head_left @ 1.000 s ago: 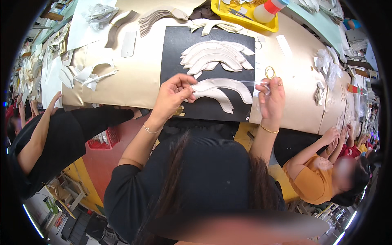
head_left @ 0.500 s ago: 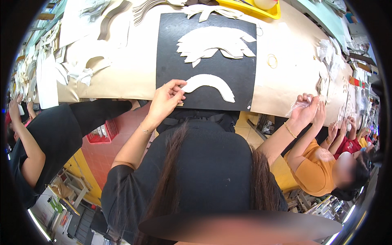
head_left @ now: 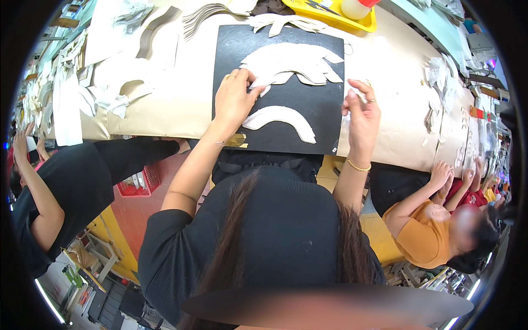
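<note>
A stack of white curved pieces lies on a black mat. My left hand is at the stack's left end, thumb and fingers closing on a piece's tip, which they partly hide. Nearer me, a single white curved piece rests on the mat, arched away from me. My right hand is raised over the mat's right edge, its fingers bent and apart, with nothing plainly visible in them. More white strips lie across the mat's far edge.
Beyond the mat stands a yellow tray with a white, red-topped bottle. Grey curved strips and white scraps lie to the left, clear plastic bags to the right. A co-worker in orange sits at right, another in black at left.
My left hand has left the single piece and moved forward to the stack. My right hand has come in from the far right, where clear plastic was beside it, to the mat's right edge.
</note>
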`<control>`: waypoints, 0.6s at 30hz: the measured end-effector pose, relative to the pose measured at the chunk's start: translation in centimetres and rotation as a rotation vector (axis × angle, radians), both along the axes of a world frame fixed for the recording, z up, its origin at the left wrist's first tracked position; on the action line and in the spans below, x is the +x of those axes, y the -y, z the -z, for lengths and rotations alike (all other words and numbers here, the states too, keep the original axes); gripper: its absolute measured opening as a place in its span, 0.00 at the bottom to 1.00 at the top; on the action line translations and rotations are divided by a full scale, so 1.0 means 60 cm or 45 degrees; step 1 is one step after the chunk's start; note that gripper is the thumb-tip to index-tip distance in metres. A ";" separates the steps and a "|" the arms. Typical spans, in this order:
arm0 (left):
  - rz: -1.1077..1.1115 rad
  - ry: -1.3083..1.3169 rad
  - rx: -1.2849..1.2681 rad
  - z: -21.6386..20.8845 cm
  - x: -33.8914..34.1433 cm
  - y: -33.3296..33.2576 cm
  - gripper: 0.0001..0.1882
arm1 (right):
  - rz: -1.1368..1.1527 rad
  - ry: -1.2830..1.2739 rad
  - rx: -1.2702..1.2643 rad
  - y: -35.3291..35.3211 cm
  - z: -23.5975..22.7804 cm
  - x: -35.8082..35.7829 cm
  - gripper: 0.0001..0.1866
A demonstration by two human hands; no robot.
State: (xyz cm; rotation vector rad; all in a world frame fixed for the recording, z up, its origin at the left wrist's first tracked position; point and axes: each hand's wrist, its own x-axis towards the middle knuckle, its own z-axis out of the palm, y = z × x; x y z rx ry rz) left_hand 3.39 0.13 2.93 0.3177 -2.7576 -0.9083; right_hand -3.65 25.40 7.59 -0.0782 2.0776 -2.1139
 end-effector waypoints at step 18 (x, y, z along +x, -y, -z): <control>0.041 -0.097 1.288 -0.104 0.015 -0.021 0.13 | -0.396 -1.109 0.935 0.140 -0.040 0.023 0.07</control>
